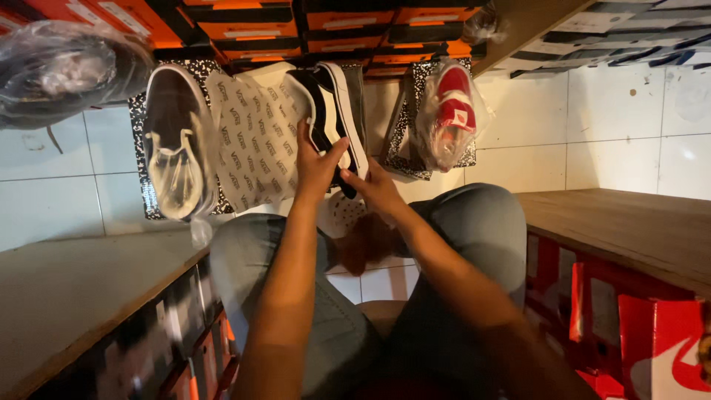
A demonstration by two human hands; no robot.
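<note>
Head view | both hands (pixel 348 174) grip black sneaker (pixel 333 111) | shoebox edge (pixel 252 141) touching

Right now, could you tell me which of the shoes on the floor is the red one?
The red shoe is the one wrapped in clear plastic, lying apart from both hands. The black-and-white shoe is held by the left hand and right hand.
</note>
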